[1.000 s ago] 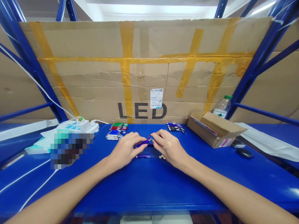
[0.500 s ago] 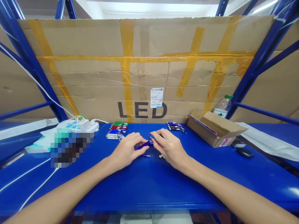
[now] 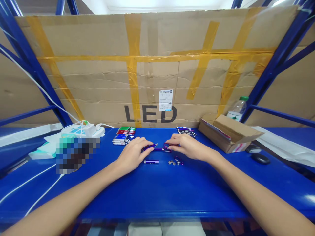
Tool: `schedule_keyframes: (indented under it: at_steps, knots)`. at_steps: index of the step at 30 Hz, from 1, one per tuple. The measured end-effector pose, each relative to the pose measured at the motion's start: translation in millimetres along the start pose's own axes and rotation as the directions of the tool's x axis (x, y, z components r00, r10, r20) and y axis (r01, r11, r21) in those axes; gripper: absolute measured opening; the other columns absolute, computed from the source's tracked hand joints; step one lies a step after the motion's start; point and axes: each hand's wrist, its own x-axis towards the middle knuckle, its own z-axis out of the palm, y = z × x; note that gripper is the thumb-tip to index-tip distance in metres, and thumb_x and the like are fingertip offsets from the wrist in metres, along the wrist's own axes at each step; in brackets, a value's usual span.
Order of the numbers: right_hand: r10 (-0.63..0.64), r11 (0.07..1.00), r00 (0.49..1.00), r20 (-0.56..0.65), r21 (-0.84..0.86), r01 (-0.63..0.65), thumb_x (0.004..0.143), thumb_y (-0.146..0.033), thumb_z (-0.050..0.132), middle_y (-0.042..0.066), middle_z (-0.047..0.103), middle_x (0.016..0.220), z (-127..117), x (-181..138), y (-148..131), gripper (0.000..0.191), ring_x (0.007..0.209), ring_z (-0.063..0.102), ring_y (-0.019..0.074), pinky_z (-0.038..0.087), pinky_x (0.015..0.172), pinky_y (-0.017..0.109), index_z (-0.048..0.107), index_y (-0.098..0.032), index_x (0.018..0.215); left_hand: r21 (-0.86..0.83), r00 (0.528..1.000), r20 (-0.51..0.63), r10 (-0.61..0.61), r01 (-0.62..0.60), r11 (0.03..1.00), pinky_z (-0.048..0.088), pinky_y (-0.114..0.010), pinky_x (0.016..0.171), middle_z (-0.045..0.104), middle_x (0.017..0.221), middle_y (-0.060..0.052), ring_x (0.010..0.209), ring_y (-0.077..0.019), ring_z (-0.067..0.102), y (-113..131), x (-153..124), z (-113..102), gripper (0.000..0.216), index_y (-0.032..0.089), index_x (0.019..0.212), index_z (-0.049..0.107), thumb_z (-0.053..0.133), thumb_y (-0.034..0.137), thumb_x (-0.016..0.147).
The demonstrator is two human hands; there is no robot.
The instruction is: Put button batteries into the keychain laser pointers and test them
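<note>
Between the thumb and fingers of my left hand (image 3: 134, 151) is a slim purple penlight tube (image 3: 153, 145), its end pointing right. My right hand (image 3: 188, 147) pinches a purple carabiner clip (image 3: 166, 145), apart from that tube. Another purple penlight (image 3: 158, 149) lies between the hands, its right end close under the clip. Nearer to me a short purple tube (image 3: 151, 162) rests on the table. To its right sit several small button cells (image 3: 171, 162) and a second purple carabiner clip (image 3: 179, 160).
Bundles of green, red, blue and white penlights (image 3: 123, 135) lie at the back, with blue and black ones (image 3: 184, 130) farther right. An open cardboard box (image 3: 226, 136), a bottle (image 3: 237, 109) and a black mouse (image 3: 261, 158) stand right. A power strip (image 3: 98, 131) with white cables is left.
My hands have drawn apart; the right has moved right with the carabiner clip, away from the tube in my left. The button cells and second clip now show more fully.
</note>
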Motion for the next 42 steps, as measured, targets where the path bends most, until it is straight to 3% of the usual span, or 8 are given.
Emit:
schedule_keyframes:
  at_steps: [3,9,13,16,29,36,42]
  knots:
    - [-0.022,0.998,0.997,0.079,0.055,0.018,0.11,-0.031,0.058,0.009,0.075,0.1,-0.5,-0.6,1.4,0.028,0.09,0.07,0.0217,0.051,0.082,0.031,0.08,-0.02,0.123,-0.007,1.0,0.022,-0.008,0.008,1.0,0.053,-0.041,0.092,0.076,0.106,-0.006,0.1,-0.0253,0.068,0.2,-0.3,0.6,0.029,0.023,0.12,0.077,0.057,0.041,0.111]
    - [-0.008,0.995,0.994,0.108,0.099,-0.003,0.107,-0.027,0.061,0.01,0.08,0.11,1.4,-0.3,0.3,0.026,0.096,0.074,0.0234,0.052,0.085,0.032,0.08,-0.02,0.125,-0.032,0.998,0.057,-0.023,0.024,0.999,0.053,-0.042,0.094,0.077,0.108,-0.006,0.103,-0.0259,0.069,-1.5,0.0,0.3,0.026,0.023,0.12,0.077,0.059,0.039,0.11]
    - [0.092,0.98,0.99,0.109,0.166,-0.109,0.102,-0.024,0.069,0.006,0.081,0.099,-0.1,-0.6,-4.0,0.014,0.085,0.074,0.0205,0.051,0.077,0.029,0.079,-0.02,0.11,-0.071,0.998,0.067,-0.019,0.024,0.997,0.055,-0.041,0.094,0.078,0.11,-0.006,0.103,-0.0252,0.07,-4.0,-0.1,1.5,0.026,0.024,0.117,0.078,0.06,0.041,0.109]
    - [0.097,0.976,0.987,0.126,0.18,-0.119,0.099,-0.019,0.07,0.004,0.08,0.094,0.4,-0.4,-6.7,0.006,0.081,0.071,0.0184,0.048,0.072,0.027,0.076,-0.02,0.101,-0.081,0.997,0.07,-0.015,0.02,0.996,0.055,-0.041,0.095,0.079,0.113,-0.006,0.104,-0.0253,0.071,-4.4,-0.1,1.7,0.027,0.024,0.118,0.078,0.06,0.041,0.109]
    - [0.039,0.999,0.995,0.094,0.001,-0.039,0.099,-0.011,0.066,0.005,0.072,0.092,7.0,-3.6,5.2,0.014,0.084,0.066,0.0201,0.045,0.075,0.029,0.071,-0.02,0.09,-0.094,0.992,0.121,0.02,-0.009,0.996,0.057,-0.041,0.098,0.078,0.117,-0.008,0.108,-0.0254,0.072,-7.2,0.7,2.0,0.03,0.023,0.118,0.078,0.059,0.044,0.109]
    - [0.089,0.995,0.989,0.117,-0.046,-0.084,0.099,-0.011,0.068,0.005,0.071,0.097,7.6,-5.4,5.2,0.011,0.086,0.066,0.0203,0.046,0.075,0.029,0.07,-0.02,0.092,-0.112,0.99,0.128,0.058,-0.043,0.993,0.052,-0.047,0.112,0.07,0.142,-0.008,0.124,-0.0266,0.066,-10.6,-0.4,4.5,0.027,0.026,0.122,0.079,0.061,0.041,0.109]
    - [0.14,0.985,0.983,0.119,-0.116,-0.126,0.101,-0.018,0.069,0.007,0.071,0.096,7.7,-7.0,9.0,0.01,0.086,0.066,0.0222,0.045,0.073,0.03,0.071,-0.02,0.092,-0.111,0.985,0.169,0.033,-0.014,0.994,0.051,-0.047,0.111,0.074,0.136,-0.008,0.122,-0.0266,0.067,-15.3,0.8,5.8,0.028,0.025,0.123,0.079,0.061,0.041,0.109]
